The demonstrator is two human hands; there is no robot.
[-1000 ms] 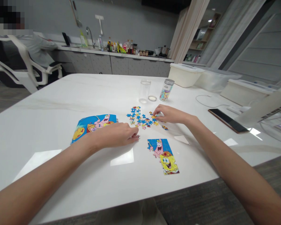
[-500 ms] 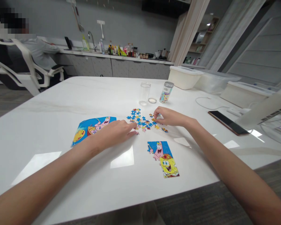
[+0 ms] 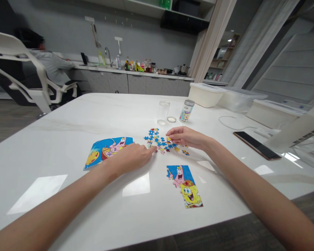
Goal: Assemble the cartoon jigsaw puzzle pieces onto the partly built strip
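Note:
Loose jigsaw puzzle pieces [image 3: 159, 139], mostly blue with some yellow, red and pink, lie scattered between my hands. My left hand [image 3: 138, 155] rests at the near left edge of this pile, its index finger stretched out to the pieces; the other fingers are partly hidden. Just over the pile's right side, my right hand [image 3: 187, 137] pinches a small yellow puzzle piece [image 3: 169, 138]. Nearer to me lies a joined puzzle section [image 3: 185, 186] showing a pink starfish and a yellow sponge character. A printed picture sheet [image 3: 107, 150] is partly covered by my left hand.
Behind the pieces stand a clear jar [image 3: 163, 113], its round lid [image 3: 171, 119] and a printed canister [image 3: 186, 111]. A phone [image 3: 256, 144], a white cable [image 3: 235, 123] and storage bins [image 3: 206, 95] are on the right. A person [image 3: 51, 66] sits beyond the table at left.
My right hand has lifted slightly off the pile, with a yellow puzzle piece now at its fingertips. My left hand's index finger reaches a little further right. The whole view has tilted up slightly.

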